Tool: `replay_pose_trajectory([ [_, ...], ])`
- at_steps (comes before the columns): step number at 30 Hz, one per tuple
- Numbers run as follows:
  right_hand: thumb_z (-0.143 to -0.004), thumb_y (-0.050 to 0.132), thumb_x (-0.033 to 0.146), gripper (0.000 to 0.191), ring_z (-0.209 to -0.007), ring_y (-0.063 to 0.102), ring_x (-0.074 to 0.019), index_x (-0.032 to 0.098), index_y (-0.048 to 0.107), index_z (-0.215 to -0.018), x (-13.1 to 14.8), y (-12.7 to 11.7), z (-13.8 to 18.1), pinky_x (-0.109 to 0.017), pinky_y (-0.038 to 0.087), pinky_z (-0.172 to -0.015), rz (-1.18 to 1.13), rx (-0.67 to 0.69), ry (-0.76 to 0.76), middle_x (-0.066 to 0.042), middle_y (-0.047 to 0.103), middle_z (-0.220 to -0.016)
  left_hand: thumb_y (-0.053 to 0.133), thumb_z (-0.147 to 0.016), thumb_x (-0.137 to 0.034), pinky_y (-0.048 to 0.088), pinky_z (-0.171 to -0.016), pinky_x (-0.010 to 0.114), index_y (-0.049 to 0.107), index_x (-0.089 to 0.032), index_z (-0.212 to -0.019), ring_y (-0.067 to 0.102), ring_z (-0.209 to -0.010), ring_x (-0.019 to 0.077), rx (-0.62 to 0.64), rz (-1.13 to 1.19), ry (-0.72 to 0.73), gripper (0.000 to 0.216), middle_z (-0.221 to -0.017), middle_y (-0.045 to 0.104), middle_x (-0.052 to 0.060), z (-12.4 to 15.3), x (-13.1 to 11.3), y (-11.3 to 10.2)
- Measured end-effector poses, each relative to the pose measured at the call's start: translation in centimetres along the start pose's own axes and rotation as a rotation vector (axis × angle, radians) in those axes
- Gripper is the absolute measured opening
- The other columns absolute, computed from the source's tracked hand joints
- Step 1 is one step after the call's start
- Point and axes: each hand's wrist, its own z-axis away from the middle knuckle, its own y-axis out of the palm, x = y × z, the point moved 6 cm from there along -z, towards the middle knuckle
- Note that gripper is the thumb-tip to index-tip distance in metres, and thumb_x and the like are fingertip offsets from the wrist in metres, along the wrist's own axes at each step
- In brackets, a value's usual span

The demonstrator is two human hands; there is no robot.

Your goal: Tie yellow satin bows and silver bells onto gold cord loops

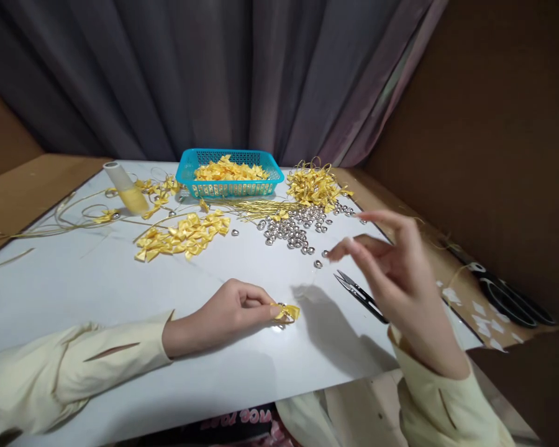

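Observation:
My left hand (228, 313) rests on the white table (97, 292) and pinches a small yellow ribbon bow (289, 311) between its fingertips. My right hand (391, 273) is raised above the table to the right, fingers spread and slightly curled, with nothing visible in them; a thin thread may run from it, but I cannot tell. Black thread snips (361, 297) lie on the table just under the right hand. A scatter of silver beads (298, 226) lies beyond the hands.
A teal basket (230, 174) of yellow bows stands at the back. A loose pile of bows (181, 236) lies left of centre, a spool of yellow thread (125, 186) at the back left, looped bows (314, 185) at the back right. Black scissors (507, 295) lie on the right ledge.

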Motion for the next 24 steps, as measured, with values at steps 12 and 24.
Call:
replay_pose_trajectory([
  [12, -0.087, 0.056, 0.039, 0.027, -0.049, 0.037, -0.0107, 0.020, 0.045, -0.103, -1.6, 7.3, 5.5, -0.022, 0.025, -0.048, -0.115, 0.623, 0.265, 0.009, 0.038, -0.054, 0.061, -0.079, -0.035, 0.042, -0.058, 0.024, 0.070, -0.011, -0.077, 0.060, -0.063, 0.0148, 0.031, -0.080, 0.051, 0.026, -0.071, 0.071, 0.006, 0.1, -0.5, 0.3],
  [24, -0.092, 0.048, 0.034, 0.022, -0.054, 0.038, -0.0109, 0.016, 0.060, -0.087, -1.9, 6.9, 4.9, -0.023, 0.028, -0.050, -0.163, 0.663, 0.300, 0.003, 0.050, -0.060, 0.059, -0.081, -0.036, 0.047, -0.069, 0.027, 0.071, -0.010, -0.082, 0.065, -0.076, 0.0202, 0.056, -0.116, 0.077, 0.028, -0.081, 0.073, 0.010, 0.2, -0.7, 0.3],
])
